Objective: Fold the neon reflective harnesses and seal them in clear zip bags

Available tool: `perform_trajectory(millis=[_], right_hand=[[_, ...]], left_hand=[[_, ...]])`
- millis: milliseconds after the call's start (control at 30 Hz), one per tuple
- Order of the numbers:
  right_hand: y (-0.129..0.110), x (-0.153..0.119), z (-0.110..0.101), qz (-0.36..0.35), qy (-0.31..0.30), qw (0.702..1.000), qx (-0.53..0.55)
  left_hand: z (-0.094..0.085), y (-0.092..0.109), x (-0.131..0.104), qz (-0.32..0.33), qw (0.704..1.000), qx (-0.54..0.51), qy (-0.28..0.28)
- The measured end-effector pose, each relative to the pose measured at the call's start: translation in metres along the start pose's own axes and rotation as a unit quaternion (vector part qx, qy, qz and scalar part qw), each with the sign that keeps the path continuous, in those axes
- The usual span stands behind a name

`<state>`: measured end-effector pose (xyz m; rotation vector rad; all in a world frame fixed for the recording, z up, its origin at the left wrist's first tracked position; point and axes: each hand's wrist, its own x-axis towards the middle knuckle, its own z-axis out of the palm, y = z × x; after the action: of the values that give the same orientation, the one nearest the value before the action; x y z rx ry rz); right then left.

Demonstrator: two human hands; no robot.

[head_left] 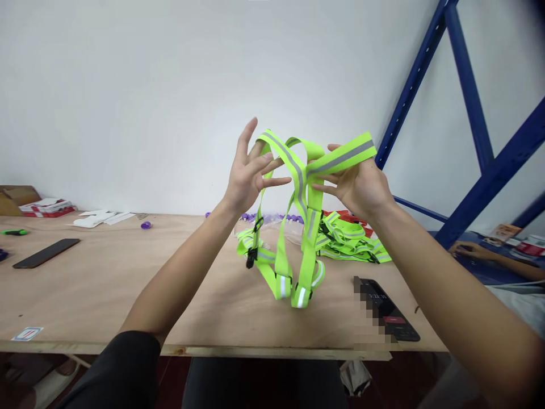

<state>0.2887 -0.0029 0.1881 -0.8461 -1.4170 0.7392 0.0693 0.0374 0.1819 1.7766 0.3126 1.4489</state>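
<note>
A yellow-green reflective harness (298, 167) with grey stripes hangs in the air over the table, held up between both hands. My left hand (247, 176) holds its upper left strap, which loops over the fingers; some of these fingers are stretched out. On the other side, my right hand (357, 182) supports the upper right strap, whose flat band lies across the palm and fingers. Black buckles (252, 255) dangle on the lower straps, close to the tabletop. Behind the harness, to the right, lies a pile of similar yellow-green straps (349, 241).
A phone (389, 312) lies on the wooden table (128, 289) near my right forearm. Farther left are a dark flat slab (46, 254), a green cutter (15, 232), papers (100, 218) and a purple piece (146, 225). A blue metal frame (472, 85) stands right, beside another person's hand (472, 250).
</note>
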Motion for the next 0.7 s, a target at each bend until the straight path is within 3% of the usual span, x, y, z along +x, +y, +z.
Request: perform_trajectory(millis=[133,233,467,700], right_hand=[[-0.006,-0.006,-0.003,0.063,-0.080,0.995,-0.010],[-0.009,-0.008,-0.006,0.085,-0.120,0.989,-0.010],[-0.003,0.001,-0.006,-0.012,0.003,0.999,-0.033],[-0.001,0.006,-0.007,-0.037,0.041,0.998,-0.044]], left_hand=[[-0.007,-0.005,0.003,0.083,0.992,0.089,0.024],[-0.013,-0.009,0.006,0.151,0.976,0.154,0.010],[-0.023,-0.015,0.010,0.108,0.973,0.206,0.006],[-0.031,-0.012,0.015,0.086,0.977,0.193,0.024]])
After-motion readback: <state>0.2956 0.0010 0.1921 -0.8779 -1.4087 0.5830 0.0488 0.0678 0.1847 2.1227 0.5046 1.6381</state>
